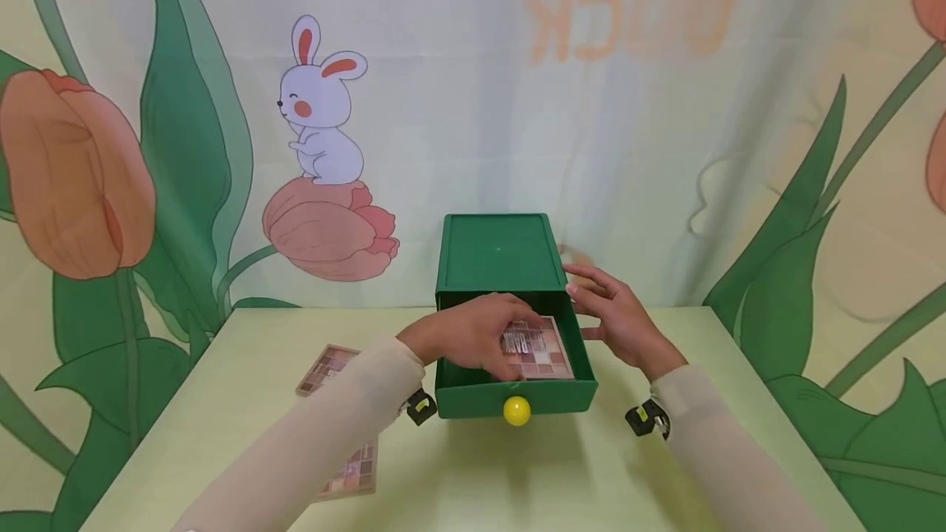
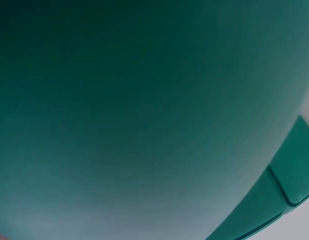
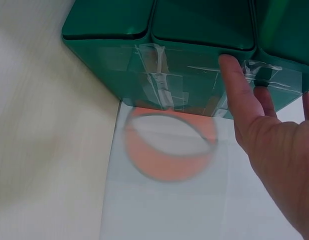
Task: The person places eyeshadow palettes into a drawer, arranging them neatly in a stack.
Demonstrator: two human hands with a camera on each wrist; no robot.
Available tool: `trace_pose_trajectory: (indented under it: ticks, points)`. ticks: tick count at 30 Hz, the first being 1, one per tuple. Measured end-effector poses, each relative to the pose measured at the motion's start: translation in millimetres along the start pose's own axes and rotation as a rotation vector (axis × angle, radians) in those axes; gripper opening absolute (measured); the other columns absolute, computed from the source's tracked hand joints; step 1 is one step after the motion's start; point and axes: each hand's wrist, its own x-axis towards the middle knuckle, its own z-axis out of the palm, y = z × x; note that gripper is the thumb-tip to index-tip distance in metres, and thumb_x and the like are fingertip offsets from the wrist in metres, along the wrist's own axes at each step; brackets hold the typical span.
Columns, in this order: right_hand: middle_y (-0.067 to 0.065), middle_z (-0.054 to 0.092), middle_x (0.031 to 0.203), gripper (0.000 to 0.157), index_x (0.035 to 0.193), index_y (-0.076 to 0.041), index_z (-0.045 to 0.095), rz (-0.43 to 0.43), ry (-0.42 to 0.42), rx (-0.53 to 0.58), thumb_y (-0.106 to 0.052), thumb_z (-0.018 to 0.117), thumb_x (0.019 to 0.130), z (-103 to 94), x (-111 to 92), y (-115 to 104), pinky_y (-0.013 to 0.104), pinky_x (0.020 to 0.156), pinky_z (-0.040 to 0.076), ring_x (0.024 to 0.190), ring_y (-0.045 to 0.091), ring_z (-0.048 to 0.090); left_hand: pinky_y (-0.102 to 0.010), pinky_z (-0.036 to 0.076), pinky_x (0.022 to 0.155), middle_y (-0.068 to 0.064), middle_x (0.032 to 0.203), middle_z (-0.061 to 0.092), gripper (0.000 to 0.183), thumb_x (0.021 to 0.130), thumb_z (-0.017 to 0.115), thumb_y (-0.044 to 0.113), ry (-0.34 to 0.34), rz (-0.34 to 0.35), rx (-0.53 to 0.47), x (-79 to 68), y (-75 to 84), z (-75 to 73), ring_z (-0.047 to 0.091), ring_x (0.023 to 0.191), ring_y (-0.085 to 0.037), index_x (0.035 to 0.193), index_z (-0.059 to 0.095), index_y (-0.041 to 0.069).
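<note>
A green drawer box stands on the table with its drawer pulled out, a yellow round knob on the front. Inside the drawer is an eyeshadow palette with a grid of pink and brown pans. My left hand reaches into the drawer and grips the palette's left part between thumb and fingers. Blurred green fills most of the left wrist view, so the grip is hidden there. My right hand rests its extended fingertips against the box's right side, which is covered with clear tape in the right wrist view.
Two more palettes lie on the table to the left: one farther back and one nearer, both partly behind my left sleeve. A curtain printed with tulips and a rabbit hangs behind the table's back edge.
</note>
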Motion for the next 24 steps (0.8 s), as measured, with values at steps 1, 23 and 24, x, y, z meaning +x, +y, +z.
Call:
trace_pose_trajectory:
  ticks: [1, 23, 24]
  points:
    - [0.021, 0.046, 0.158, 0.061, 0.161, -0.025, 0.045, 0.000, 0.003, 0.002, -0.044, 0.063, 0.106, -0.2, 0.6, 0.0, 0.061, 0.097, 0.059, 0.139, 0.049, 0.055, -0.037, 0.053, 0.109, -0.003, 0.149, 0.060, 0.075, 0.085, 0.085, 0.032, -0.001, 0.002, 0.004, 1.0, -0.6, 1.2, 0.052, 0.128, -0.019, 0.152, 0.057, 0.015]
    - [0.020, 0.046, 0.156, 0.057, 0.159, -0.027, 0.046, 0.015, 0.015, 0.004, -0.043, 0.062, 0.107, 1.0, -0.1, -1.4, 0.058, 0.095, 0.061, 0.136, 0.045, 0.056, -0.035, 0.051, 0.113, -0.008, 0.156, 0.052, 0.061, 0.094, 0.080, 0.027, -0.024, 0.004, 0.068, 9.3, 0.6, 14.5, 0.049, 0.136, -0.023, 0.149, 0.060, 0.012]
    - [0.020, 0.046, 0.156, 0.058, 0.160, -0.027, 0.046, 0.015, 0.015, 0.003, -0.044, 0.062, 0.106, 1.1, -0.5, -1.5, 0.058, 0.095, 0.061, 0.136, 0.045, 0.056, -0.035, 0.051, 0.113, -0.008, 0.156, 0.052, 0.060, 0.094, 0.080, 0.027, -0.025, 0.004, 0.072, 9.3, 1.0, 14.9, 0.049, 0.136, -0.023, 0.149, 0.060, 0.012]
